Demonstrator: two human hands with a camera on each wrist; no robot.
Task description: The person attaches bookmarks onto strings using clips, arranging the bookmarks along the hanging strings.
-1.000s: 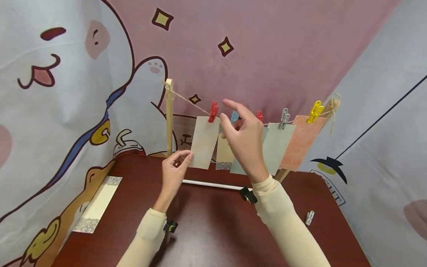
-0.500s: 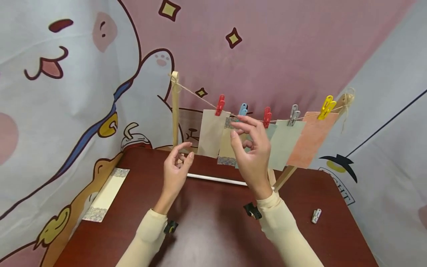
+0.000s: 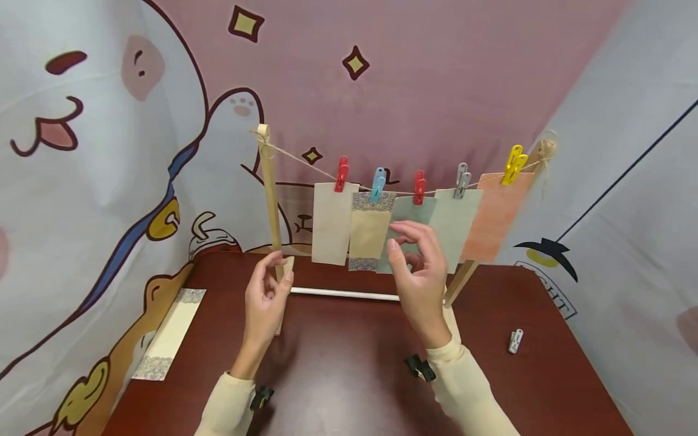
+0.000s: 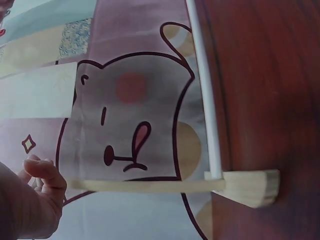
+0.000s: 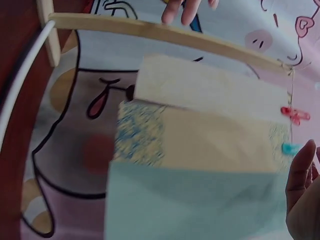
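While both my hands hang in front of the little wooden rack (image 3: 269,200), neither one grips anything: my left hand (image 3: 265,298) is loosely curled just beside the rack's left post, fingers near but, as far as I can tell, not closed on it, and my right hand (image 3: 418,280) floats with relaxed, slightly bent fingers just in front of the pale green card (image 3: 406,213).

Beyond my hands, five cards hang from the string (image 3: 305,162) strung between the rack's posts, each under its own peg: a cream card (image 3: 330,223) on the red peg (image 3: 341,174) nearest the left post, a patterned card (image 3: 368,230) on the blue peg (image 3: 377,184), then the green one, a lighter card and an orange card (image 3: 493,225) at the far right post.

I judge the pegging of these cards done for now. To the left of the rack, one more patterned card (image 3: 163,333) lies on the table (image 3: 338,375), and a loose grey peg (image 3: 515,341) lies to the rack's right. Next I'd need to reach down for that card, then find room on the string.
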